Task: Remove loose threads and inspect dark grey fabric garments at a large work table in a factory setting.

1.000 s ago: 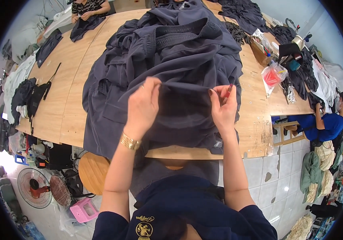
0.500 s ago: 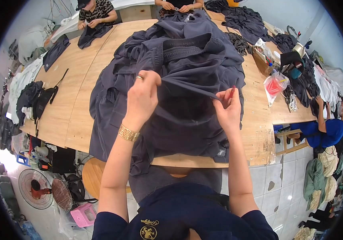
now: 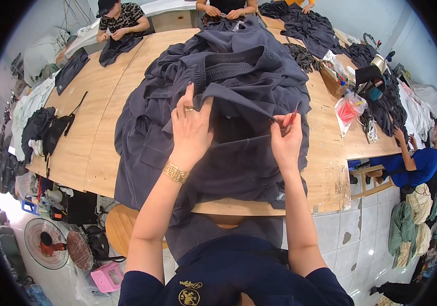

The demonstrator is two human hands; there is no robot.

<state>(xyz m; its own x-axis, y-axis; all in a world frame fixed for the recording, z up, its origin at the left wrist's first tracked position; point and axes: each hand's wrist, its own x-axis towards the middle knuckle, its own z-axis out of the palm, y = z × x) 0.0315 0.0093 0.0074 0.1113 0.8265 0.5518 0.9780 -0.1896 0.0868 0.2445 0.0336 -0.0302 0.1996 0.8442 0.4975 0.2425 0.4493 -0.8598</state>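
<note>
A dark blue-grey garment (image 3: pixel 239 104) with a gathered elastic waistband lies on top of a heap of like-coloured garments (image 3: pixel 142 145). My left hand (image 3: pixel 192 125) rests at its left side, index finger stretched upward and thumb apart, the cloth edge draping by the thumb. My right hand (image 3: pixel 286 137) pinches the other end of that edge between thumb and fingers. A slim red-ended tool (image 3: pixel 293 116) pokes up from the same hand; its kind is not clear. Between my hands the edge spans taut above a dark opening in the cloth.
The heap covers the middle of a wooden table (image 3: pixel 101 122). Co-workers handle dark cloth at the far side and at right. On the right are a cardboard box (image 3: pixel 333 79) and a plastic bag with red contents (image 3: pixel 350 108). A fan (image 3: pixel 46 242) stands at lower left.
My left hand has shifted slightly right and its fingers have opened out from a closed grip. The cloth edge has folded over near it. My right hand keeps its pinch, moving slightly left.
</note>
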